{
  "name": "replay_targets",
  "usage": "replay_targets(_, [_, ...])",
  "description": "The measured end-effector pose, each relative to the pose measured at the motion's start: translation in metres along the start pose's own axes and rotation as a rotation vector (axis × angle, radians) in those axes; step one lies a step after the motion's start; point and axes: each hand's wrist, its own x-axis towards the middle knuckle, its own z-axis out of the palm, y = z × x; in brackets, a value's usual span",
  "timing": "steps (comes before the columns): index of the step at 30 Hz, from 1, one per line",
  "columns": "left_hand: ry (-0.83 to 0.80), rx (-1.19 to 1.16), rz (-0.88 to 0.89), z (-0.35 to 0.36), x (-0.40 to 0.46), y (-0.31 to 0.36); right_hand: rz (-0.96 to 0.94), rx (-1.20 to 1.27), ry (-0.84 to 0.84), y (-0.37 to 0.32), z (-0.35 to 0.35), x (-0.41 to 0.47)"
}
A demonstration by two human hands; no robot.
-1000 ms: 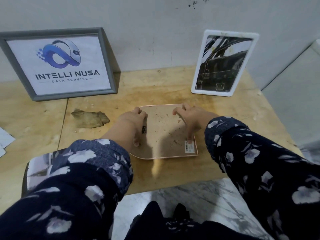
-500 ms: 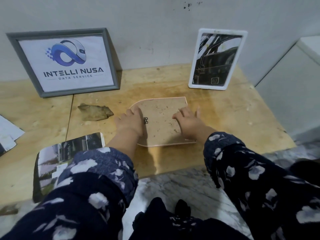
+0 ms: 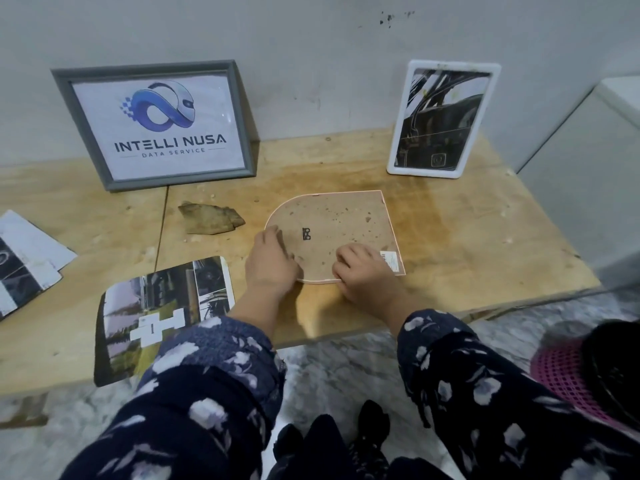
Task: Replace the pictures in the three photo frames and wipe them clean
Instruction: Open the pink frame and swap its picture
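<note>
Both your hands have slid back toward you across the face-down frame since a second ago, and more of its brown backing now shows. Nearest you at 7 o'clock, a loose photo print (image 3: 162, 317) lies flat on the surface (image 3: 467, 244). Your left hand (image 3: 272, 261) rests on the arched frame (image 3: 332, 230) at its near left edge; your right hand (image 3: 367, 271) presses the near right, fingers curled over the edge, though I cannot tell whether they grip it. Its rounded end points to 9 o'clock, long axis 9 to 3. Farther off, a grey frame (image 3: 156, 123) leans at 11 o'clock and a white frame (image 3: 443, 119) at 1 o'clock.
</note>
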Motion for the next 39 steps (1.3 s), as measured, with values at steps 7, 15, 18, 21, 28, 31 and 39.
replay_targets(7, [0.18, -0.172, -0.234, -0.01, -0.016, -0.003, 0.062, 0.024, -0.277, -0.013, -0.033, 0.034])
replay_targets(15, [-0.018, -0.355, -0.086, -0.031, 0.019, 0.018, 0.432, 0.277, -0.009, -0.005, -0.116, 0.126])
replay_targets(18, [-0.067, -0.409, -0.115, -0.035, 0.029, 0.03, 0.635, 0.523, 0.086, 0.009, -0.136, 0.15])
replay_targets(21, [-0.093, -0.53, -0.185, -0.038, 0.033, 0.038, 0.82, 0.771, 0.127, 0.023, -0.142, 0.158])
replay_targets(28, [-0.072, -0.536, -0.32, -0.026, 0.047, 0.014, 1.179, 1.021, 0.043, 0.032, -0.084, 0.125])
replay_targets(31, [-0.06, -0.478, -0.339, -0.016, 0.048, 0.002, 1.254, 1.041, -0.012, 0.03, -0.048, 0.105])
replay_targets(39, [-0.077, -0.235, -0.283, -0.004, 0.043, 0.002, 1.301, 0.773, -0.294, 0.04, -0.002, 0.086])
